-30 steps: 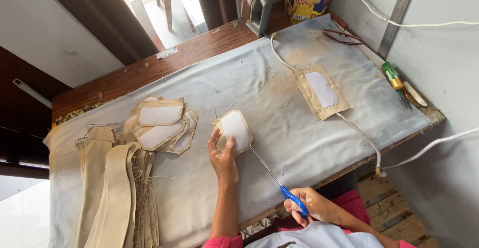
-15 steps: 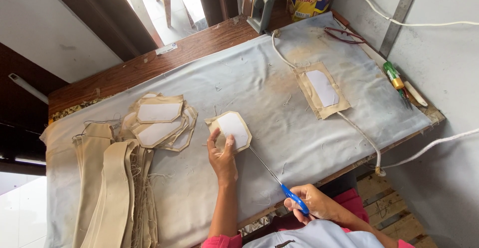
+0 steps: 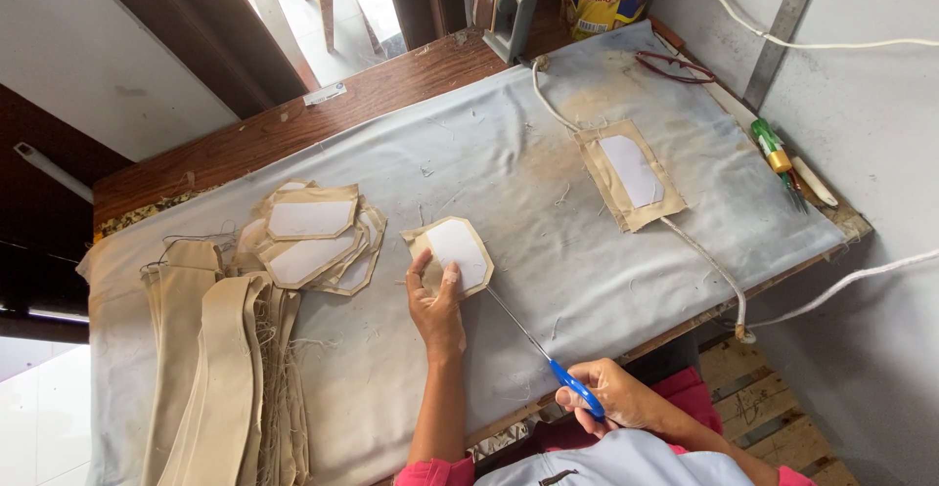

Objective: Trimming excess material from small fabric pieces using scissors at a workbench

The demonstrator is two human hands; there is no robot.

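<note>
My left hand (image 3: 435,308) lies flat, fingers spread, pressing the tan pocket piece (image 3: 452,254) under its fingertips. My right hand (image 3: 614,400) grips the blue-handled scissors (image 3: 548,361), blades pointing toward that piece.

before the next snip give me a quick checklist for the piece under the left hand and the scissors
1. Left hand pins the tan pocket piece flat on the grey cloth: ok.
2. Right hand grips the blue-handled scissors: ok.
3. Blade tip lies near the piece's lower right edge, apart from the fingers: ok.
4. Blades open or closed: cannot tell.
5. Stack of finished pieces lies apart, to the left: ok.
6. White cord lies clear of the scissors: ok.
</note>
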